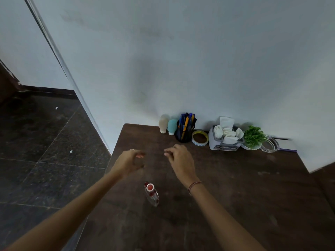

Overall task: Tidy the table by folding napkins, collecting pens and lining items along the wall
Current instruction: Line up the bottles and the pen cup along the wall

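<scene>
A: Head view, surface first?

B: 1 dark brown wooden table (235,187), its far edge against a pale grey painted wall (181,60). Dark speckled stone floor (36,142) to the left.

A: Items along the wall, left to right?

B: 1 beige soft squeeze bottle (163,125), standing cap down. 1 teal soft squeeze bottle (172,126) touching its right side. 1 black mesh cup of blue and yellow pens (185,128) just beside that. 1 roll of tape with a yellow and white printed rim (200,138), lying flat. 1 light grey plastic holder (223,144) with folded white paper napkins (227,132) standing in it. 1 small green leafy plant in a white pot (253,137). 1 clear glass jug (270,143) at the right end, partly blurred.

A: Anything away from the row?

B: 1 clear glass bottle with a red cap (152,193), upright near the middle of the table, well apart from the wall row and nearer the camera than both hands.

A: Hands?

B: Left hand (129,163) over the table's left part, fingers loosely curled and spread, holding nothing. Right hand (181,161) near it, fingers curled downward, empty; a red thread bracelet (194,185) on that wrist. The 2 hands are apart, neither touching any item.
</scene>
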{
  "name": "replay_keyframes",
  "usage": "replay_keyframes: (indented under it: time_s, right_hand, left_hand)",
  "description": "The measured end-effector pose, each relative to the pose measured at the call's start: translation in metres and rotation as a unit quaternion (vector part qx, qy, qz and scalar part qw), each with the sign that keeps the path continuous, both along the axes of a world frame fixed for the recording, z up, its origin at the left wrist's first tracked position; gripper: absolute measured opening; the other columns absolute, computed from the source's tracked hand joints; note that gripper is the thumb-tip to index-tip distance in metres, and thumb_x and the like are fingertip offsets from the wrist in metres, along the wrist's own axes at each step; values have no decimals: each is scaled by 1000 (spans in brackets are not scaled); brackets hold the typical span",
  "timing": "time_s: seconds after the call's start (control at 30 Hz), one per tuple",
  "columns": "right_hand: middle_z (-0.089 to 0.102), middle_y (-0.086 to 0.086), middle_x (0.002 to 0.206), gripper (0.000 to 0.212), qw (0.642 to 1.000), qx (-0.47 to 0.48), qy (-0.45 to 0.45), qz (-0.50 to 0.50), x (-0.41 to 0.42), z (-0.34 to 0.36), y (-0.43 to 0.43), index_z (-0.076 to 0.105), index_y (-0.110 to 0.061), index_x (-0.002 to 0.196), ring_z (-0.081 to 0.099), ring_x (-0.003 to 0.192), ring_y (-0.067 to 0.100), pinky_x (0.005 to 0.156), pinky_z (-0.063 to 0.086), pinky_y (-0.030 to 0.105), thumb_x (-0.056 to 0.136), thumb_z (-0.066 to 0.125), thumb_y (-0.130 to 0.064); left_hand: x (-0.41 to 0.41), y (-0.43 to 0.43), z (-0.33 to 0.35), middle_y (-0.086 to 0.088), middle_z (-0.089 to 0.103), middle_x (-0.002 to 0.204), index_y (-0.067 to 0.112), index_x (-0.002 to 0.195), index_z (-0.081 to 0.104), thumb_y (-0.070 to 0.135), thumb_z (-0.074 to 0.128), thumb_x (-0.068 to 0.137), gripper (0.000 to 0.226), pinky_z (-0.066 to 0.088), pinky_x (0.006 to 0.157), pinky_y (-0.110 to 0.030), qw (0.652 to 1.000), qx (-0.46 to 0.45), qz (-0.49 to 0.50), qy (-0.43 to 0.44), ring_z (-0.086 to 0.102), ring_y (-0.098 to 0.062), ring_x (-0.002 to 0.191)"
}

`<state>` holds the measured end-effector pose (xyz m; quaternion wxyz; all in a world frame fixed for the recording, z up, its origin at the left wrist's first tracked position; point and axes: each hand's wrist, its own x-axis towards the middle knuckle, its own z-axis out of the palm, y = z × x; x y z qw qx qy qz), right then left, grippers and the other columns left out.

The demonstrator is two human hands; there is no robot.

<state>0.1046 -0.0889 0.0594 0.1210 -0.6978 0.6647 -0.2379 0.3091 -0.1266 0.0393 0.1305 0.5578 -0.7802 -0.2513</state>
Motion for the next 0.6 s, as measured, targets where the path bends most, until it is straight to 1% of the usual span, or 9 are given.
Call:
replay_keyframes:
  time_s: [0.07,0.17,0.27,0.37,0.43,0.5,0.57,0.6]
  right_hand:
    - [61,-3,104,24,999,28,-15,-4,2,-12,22,66,-19,114,52,100,10,82,48,24,94,54,-24]
    - [60,-4,110,26,995,85,-47,-7,5,-33,56,64,-18,117,54,104,9,88,46,21,94,54,-23]
    - [61,-2,113,29,989,122,-79,-12,15,-50,85,64,-15,118,57,106,12,91,42,20,91,58,-25]
    - [59,-1,116,38,986,142,-90,-7,22,-58,98,59,-13,124,55,109,12,95,41,19,88,62,-24]
    - [58,0,118,45,985,148,-90,-3,29,-59,102,56,-12,127,54,110,14,96,40,21,85,66,-22]
    - [59,3,117,48,984,152,-87,-3,36,-60,103,56,-10,128,55,110,17,95,40,23,83,68,-20]
    - [60,5,114,45,984,151,-93,-3,43,-60,103,58,-9,124,57,107,20,92,42,25,81,69,-17]
    - [61,6,111,42,984,149,-96,-3,46,-61,103,60,-10,121,58,104,21,89,43,26,81,68,-17]
  left_hand:
    - [4,15,-9,-2,65,122,17,124,61,20,75,78,48,43,91,-22,999,4,-35,-36,60,-18,112]
    - [14,30,-21,2,55,134,26,136,49,26,70,83,57,38,98,-25,988,19,-80,-128,52,-17,121]
    - [23,45,-35,2,46,142,31,142,38,24,72,80,71,35,102,-25,982,43,-110,-145,45,-17,128]
    - [18,55,-44,2,43,144,32,144,35,20,73,78,78,36,102,-25,984,56,-125,-115,44,-17,130]
    - [14,60,-50,1,47,141,30,142,40,18,75,75,76,38,101,-27,987,50,-130,-83,48,-19,126]
    - [13,64,-55,0,55,132,27,138,47,17,76,74,71,42,95,-26,991,45,-119,-46,54,-20,118]
    - [14,67,-59,-1,64,118,23,131,55,13,76,72,63,44,87,-23,994,42,-104,-9,60,-20,106]
    - [14,68,-60,-1,67,112,23,127,59,12,76,71,59,47,84,-23,994,43,-98,12,63,-19,102]
